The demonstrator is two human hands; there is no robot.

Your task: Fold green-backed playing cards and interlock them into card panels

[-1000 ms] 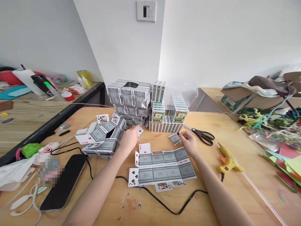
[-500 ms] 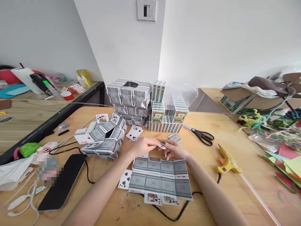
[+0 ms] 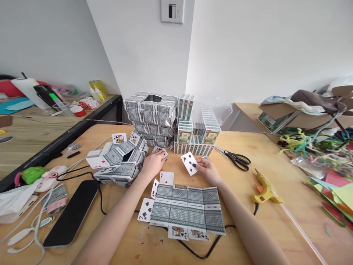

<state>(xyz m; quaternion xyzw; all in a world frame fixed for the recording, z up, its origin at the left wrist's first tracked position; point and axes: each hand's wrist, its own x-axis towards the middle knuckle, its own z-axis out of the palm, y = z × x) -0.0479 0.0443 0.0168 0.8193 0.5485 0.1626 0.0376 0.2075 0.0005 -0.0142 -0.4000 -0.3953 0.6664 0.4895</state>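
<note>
My right hand (image 3: pixel 207 171) holds up a spade playing card (image 3: pixel 189 163), face towards me, above the table. My left hand (image 3: pixel 153 164) reaches forward and rests on a small pile of loose cards (image 3: pixel 160 151) beside a collapsed box made of cards (image 3: pixel 121 162). In front of me lies a flat panel of joined green-backed cards (image 3: pixel 187 208), with an ace of diamonds (image 3: pixel 166 178) and a seven of spades (image 3: pixel 146 209) sticking out at its left edge.
Card-built boxes (image 3: pixel 151 110) and packs of cards (image 3: pixel 193 136) stand at the back. Black scissors (image 3: pixel 234 159) and a yellow glue gun (image 3: pixel 265 191) lie to the right, its cable running under the panel. A black device (image 3: pixel 71 213) lies left. Craft clutter fills the right edge.
My hands met above the panel, then parted. My right hand now lifts a spade card face up; my left hand moved back to the loose cards.
</note>
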